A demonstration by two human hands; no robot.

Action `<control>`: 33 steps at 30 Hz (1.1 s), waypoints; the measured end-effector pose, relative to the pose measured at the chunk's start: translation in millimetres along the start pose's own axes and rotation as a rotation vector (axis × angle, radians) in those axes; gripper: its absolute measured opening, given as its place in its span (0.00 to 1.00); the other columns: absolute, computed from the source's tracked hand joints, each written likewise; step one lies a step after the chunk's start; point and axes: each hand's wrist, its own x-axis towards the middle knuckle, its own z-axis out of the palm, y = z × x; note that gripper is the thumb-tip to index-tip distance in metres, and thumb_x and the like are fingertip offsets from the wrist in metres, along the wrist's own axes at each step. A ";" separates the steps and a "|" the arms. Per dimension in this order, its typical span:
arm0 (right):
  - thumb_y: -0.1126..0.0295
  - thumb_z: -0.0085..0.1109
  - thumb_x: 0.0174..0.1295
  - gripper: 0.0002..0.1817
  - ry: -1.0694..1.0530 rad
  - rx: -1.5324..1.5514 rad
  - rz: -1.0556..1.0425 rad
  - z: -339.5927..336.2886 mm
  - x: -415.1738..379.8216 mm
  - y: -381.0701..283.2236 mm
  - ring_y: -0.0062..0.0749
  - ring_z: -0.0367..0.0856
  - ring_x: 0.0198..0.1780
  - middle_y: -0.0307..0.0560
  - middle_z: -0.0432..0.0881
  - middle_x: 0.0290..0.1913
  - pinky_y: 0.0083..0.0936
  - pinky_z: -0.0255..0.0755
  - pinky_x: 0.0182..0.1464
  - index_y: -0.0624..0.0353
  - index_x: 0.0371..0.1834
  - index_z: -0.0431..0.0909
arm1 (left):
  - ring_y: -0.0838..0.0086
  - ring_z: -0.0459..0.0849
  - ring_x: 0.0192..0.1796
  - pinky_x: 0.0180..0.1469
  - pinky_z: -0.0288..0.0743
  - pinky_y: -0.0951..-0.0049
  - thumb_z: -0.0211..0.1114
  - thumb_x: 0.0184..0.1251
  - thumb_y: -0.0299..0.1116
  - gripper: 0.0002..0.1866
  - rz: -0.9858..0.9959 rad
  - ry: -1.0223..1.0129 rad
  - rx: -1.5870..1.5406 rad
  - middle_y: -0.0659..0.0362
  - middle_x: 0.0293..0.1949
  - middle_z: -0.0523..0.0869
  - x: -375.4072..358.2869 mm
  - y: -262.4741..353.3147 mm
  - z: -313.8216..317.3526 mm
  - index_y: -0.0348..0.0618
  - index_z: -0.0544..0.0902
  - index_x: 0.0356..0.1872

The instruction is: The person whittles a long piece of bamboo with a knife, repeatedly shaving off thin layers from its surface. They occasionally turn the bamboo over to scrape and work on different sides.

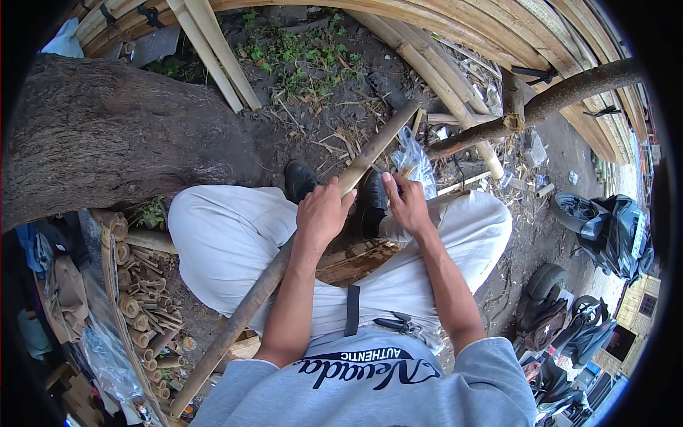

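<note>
A long bamboo pole (249, 306) runs slantwise across my lap, from the lower left up to a far end beyond my shoes. My left hand (324, 213) is closed around it above the opening between my knees. My right hand (407, 201) is closed on what looks like a small knife (375, 167), its handle mostly hidden in the fingers. The thin tip meets the pole near a joint, where the surface looks paler. A narrow strip stands along the pole's right side near the far end.
A thick tree trunk (128, 135) lies to the left. Cut bamboo pieces (146, 313) are stacked at lower left. Long bamboo strips (498, 35) arch across the top, beside a branch (569, 92). A plastic bag (416, 160) lies past my right hand. Motorbikes (612, 231) stand at right.
</note>
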 end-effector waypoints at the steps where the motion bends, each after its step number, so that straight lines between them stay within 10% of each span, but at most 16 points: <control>1: 0.50 0.52 0.79 0.29 -0.002 -0.001 0.002 3.4 -3.1 1.6 0.64 0.77 0.25 0.64 0.75 0.19 0.49 0.70 0.32 0.67 0.27 0.76 | 0.40 0.88 0.47 0.51 0.81 0.43 0.60 0.78 0.50 0.24 0.008 0.007 0.013 0.37 0.40 0.89 -0.7 -0.9 0.8 0.33 0.81 0.49; 33: 0.49 0.56 0.76 0.22 -0.024 -0.425 -0.340 35.9 -11.2 8.5 0.58 0.83 0.25 0.56 0.81 0.22 0.47 0.75 0.25 0.57 0.34 0.74 | 0.38 0.87 0.49 0.54 0.78 0.42 0.60 0.77 0.50 0.24 -0.016 0.009 -0.028 0.34 0.41 0.88 -1.7 -8.1 -6.2 0.33 0.82 0.49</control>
